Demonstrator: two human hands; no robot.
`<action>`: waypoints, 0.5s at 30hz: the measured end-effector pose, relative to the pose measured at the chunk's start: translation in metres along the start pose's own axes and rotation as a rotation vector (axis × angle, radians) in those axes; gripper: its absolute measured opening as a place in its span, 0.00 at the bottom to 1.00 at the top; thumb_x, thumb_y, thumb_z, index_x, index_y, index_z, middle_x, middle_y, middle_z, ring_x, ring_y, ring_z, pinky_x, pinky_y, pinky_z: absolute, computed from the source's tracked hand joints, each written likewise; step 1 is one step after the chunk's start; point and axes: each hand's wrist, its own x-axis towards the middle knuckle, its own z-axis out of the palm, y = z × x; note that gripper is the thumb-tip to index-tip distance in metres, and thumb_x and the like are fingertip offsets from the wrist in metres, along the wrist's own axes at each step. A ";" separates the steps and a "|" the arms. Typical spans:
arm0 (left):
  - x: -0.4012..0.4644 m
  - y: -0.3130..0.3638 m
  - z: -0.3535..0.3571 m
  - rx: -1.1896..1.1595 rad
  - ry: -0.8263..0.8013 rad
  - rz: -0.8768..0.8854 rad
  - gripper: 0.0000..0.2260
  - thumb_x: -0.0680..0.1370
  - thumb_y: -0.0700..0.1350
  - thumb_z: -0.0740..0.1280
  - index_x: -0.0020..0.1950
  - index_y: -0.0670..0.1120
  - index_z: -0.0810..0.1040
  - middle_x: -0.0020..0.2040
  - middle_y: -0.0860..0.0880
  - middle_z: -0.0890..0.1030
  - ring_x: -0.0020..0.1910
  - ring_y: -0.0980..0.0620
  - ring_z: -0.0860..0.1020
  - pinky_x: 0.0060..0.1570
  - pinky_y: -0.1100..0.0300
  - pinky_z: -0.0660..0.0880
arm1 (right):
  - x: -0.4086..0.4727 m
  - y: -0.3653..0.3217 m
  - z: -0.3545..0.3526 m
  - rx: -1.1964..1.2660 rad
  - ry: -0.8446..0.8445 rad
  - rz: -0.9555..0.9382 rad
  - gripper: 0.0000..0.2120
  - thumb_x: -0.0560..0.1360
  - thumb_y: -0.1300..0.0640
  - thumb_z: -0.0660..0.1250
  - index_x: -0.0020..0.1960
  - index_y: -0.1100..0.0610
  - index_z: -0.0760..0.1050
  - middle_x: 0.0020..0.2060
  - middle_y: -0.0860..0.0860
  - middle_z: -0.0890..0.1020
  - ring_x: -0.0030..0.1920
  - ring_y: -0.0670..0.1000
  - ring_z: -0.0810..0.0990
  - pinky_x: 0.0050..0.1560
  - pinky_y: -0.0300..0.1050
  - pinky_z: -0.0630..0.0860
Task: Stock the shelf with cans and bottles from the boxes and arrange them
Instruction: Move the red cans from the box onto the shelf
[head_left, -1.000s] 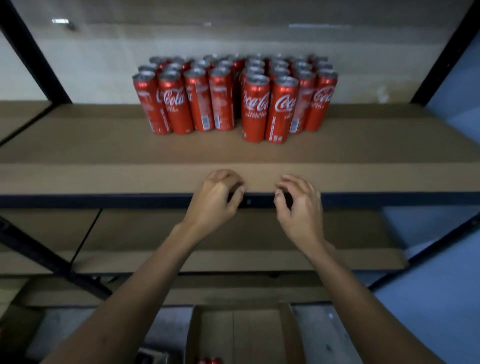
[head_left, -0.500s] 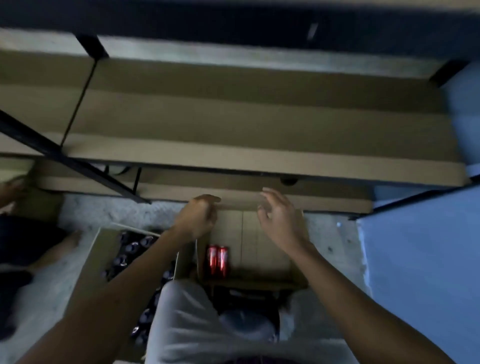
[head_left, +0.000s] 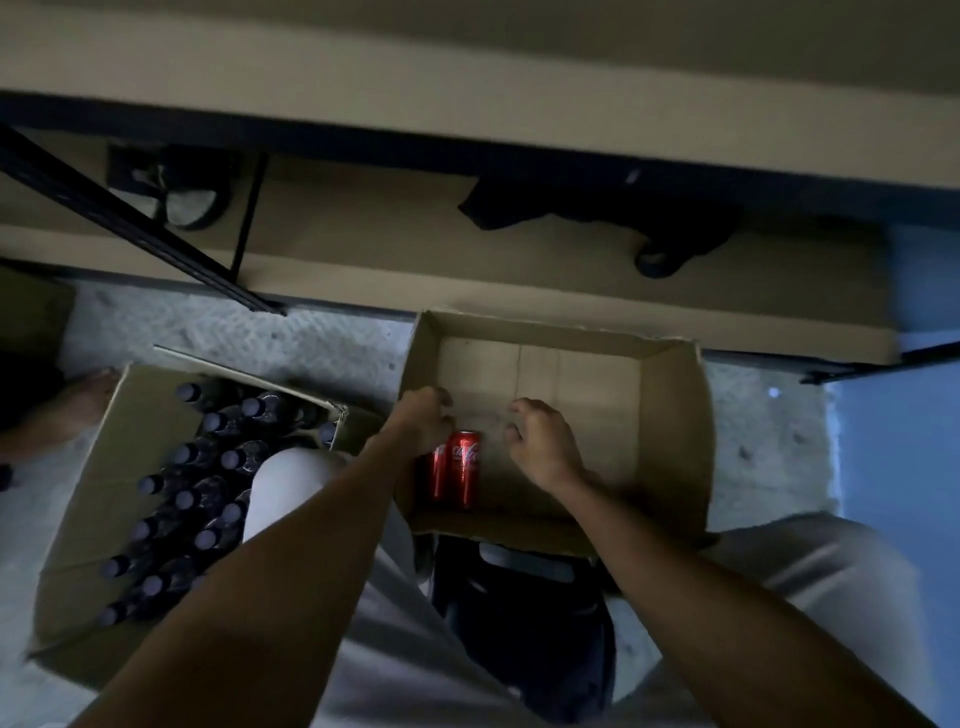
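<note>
Two red Coca-Cola cans (head_left: 466, 467) stand upright side by side in the near left corner of an open cardboard box (head_left: 670, 415) on the floor. My left hand (head_left: 423, 421) hovers over the left can (head_left: 438, 475) with fingers curled and hides its top; I cannot tell whether it touches the can. My right hand (head_left: 540, 447) is inside the box just right of the cans, fingers loosely curled, holding nothing. A second open box (head_left: 88, 499) on the left holds several dark capped bottles (head_left: 208, 467).
The bottom shelf board (head_left: 467, 280) runs across just beyond the boxes, with a dark cloth (head_left: 597, 213) lying on it. A black diagonal brace (head_left: 130, 223) crosses at the left. Another person's bare foot (head_left: 78, 405) is at the far left. My knees flank the can box.
My view dropped from the shelf stocked with cans to the boxes on the floor. Both hands came down from the shelf edge into the can box, toward the two cans.
</note>
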 end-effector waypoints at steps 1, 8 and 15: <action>0.007 -0.003 0.011 -0.036 0.003 -0.032 0.12 0.77 0.45 0.64 0.60 0.45 0.79 0.59 0.44 0.80 0.58 0.44 0.78 0.57 0.55 0.73 | 0.009 0.008 0.014 0.004 -0.013 0.021 0.18 0.79 0.58 0.64 0.68 0.57 0.73 0.63 0.53 0.78 0.62 0.52 0.77 0.61 0.44 0.74; 0.065 -0.035 0.079 -0.191 0.003 -0.189 0.12 0.79 0.42 0.63 0.60 0.41 0.79 0.56 0.44 0.81 0.56 0.43 0.79 0.54 0.56 0.75 | 0.062 0.053 0.096 -0.011 -0.110 0.131 0.19 0.79 0.58 0.65 0.70 0.56 0.70 0.62 0.53 0.78 0.62 0.52 0.76 0.59 0.45 0.76; 0.121 -0.053 0.112 -0.250 0.043 -0.312 0.13 0.80 0.45 0.63 0.59 0.39 0.79 0.58 0.41 0.81 0.59 0.41 0.79 0.59 0.54 0.74 | 0.104 0.083 0.166 0.030 -0.200 0.191 0.09 0.77 0.62 0.66 0.57 0.60 0.77 0.54 0.58 0.81 0.58 0.59 0.78 0.59 0.52 0.75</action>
